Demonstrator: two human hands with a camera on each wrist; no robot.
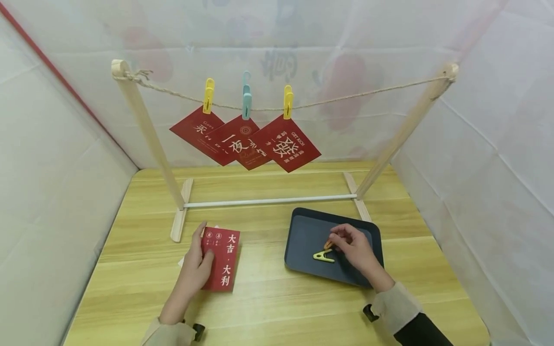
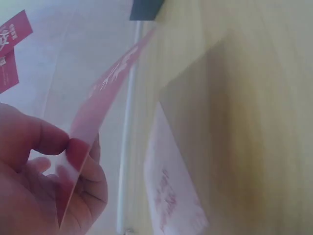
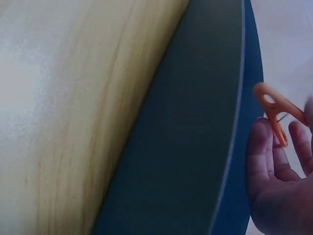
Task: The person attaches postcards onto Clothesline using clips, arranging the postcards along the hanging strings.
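Observation:
My left hand (image 1: 196, 266) grips a red card (image 1: 222, 259) with white characters, its thumb on the printed face. In the left wrist view the card (image 2: 105, 103) appears nearly edge-on, raised off the table. A pale paper (image 2: 171, 191) with faint reddish print lies beneath it. Over the dark tray (image 1: 298, 240), my right hand (image 1: 355, 247) pinches an orange clothespin (image 1: 328, 244) by its legs, seen closer in the right wrist view as an orange clip (image 3: 274, 105). A yellow-green clothespin (image 1: 323, 256) rests in the tray, just below those fingers.
A wooden stand (image 1: 149, 139) carries a sagging twine line (image 1: 346, 97). Overlapping red cards (image 1: 290, 149) hang from it by two yellow clothespins (image 1: 288, 102) and a light blue one (image 1: 246, 103). A white rod (image 1: 268, 201) joins the stand's feet behind the tray. White cloth surrounds the table.

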